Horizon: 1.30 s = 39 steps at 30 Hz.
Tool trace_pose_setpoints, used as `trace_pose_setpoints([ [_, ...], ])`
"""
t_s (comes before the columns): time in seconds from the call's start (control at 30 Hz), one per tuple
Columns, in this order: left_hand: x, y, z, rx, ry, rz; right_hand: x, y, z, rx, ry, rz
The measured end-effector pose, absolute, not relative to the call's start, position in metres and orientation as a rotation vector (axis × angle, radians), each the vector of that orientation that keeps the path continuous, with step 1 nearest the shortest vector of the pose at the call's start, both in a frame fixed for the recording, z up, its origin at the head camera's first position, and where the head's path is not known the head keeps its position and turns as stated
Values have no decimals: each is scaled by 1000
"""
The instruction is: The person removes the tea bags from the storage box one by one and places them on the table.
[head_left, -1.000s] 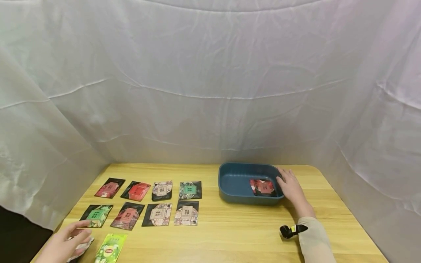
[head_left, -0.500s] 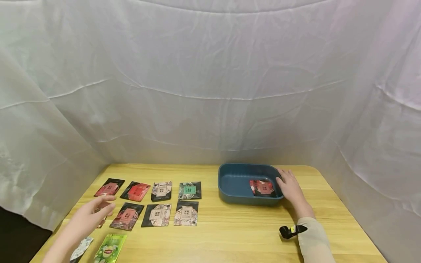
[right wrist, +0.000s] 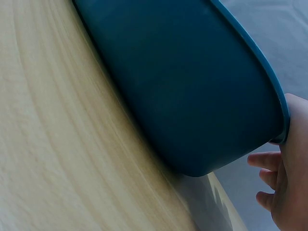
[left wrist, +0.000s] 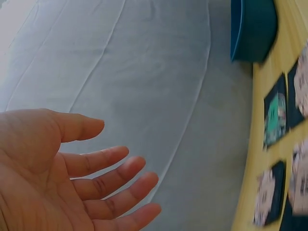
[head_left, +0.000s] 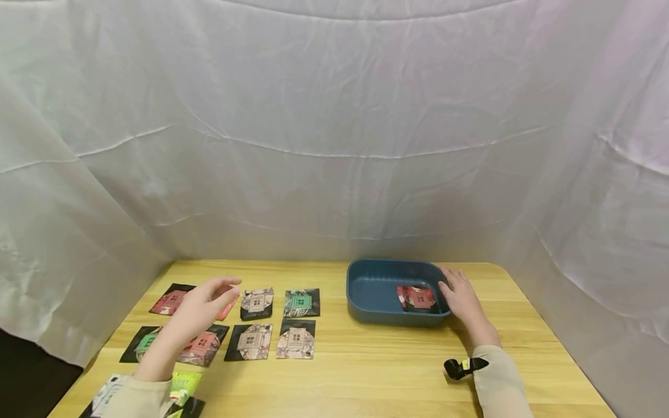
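Note:
My left hand (head_left: 202, 305) hovers over the left group of flat sachets, fingers extended and palm bare in the left wrist view. It partly hides a red sachet (head_left: 227, 309) in the back row. To its right lie a pink-and-black sachet (head_left: 257, 303) and a green-labelled sachet (head_left: 302, 302). My right hand (head_left: 465, 299) holds the right rim of a blue plastic bin (head_left: 387, 317), thumb at the rim and other fingers outside it. Inside the bin, at its right end, rests a red-and-black sachet (head_left: 420, 298).
A front row includes a dark red sachet (head_left: 206, 346) and two pale pink ones. My left sleeve (head_left: 137, 399) partly covers a yellow-green tea sachet (head_left: 184, 384) and a white one (head_left: 107, 395). Grey curtains (head_left: 334, 191) surround the wooden table (head_left: 366, 377).
My left hand has moved forward and right, from the near-left sachets to above the back row, still holding nothing. The right hand and the bin have stayed in place.

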<state>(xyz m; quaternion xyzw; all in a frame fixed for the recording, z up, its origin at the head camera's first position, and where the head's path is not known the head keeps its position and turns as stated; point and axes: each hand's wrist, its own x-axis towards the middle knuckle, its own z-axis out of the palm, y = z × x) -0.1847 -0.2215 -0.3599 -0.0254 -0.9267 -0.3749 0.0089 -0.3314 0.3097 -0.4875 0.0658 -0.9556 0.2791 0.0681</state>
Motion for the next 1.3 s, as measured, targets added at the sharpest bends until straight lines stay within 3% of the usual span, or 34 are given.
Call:
trace_pose_setpoints([
  [0.53,-247,-128,-368,-398,-2757,-1209,-333,309,-488,194,-2889,862],
  [1.03,-282,-28,-383,-650,-2752,-1306,-337,311,-492,213,-2858,852],
  [1.3,-294,15,-397,-634,-2774,-1454,-336,310,-492,207,-2861,834],
])
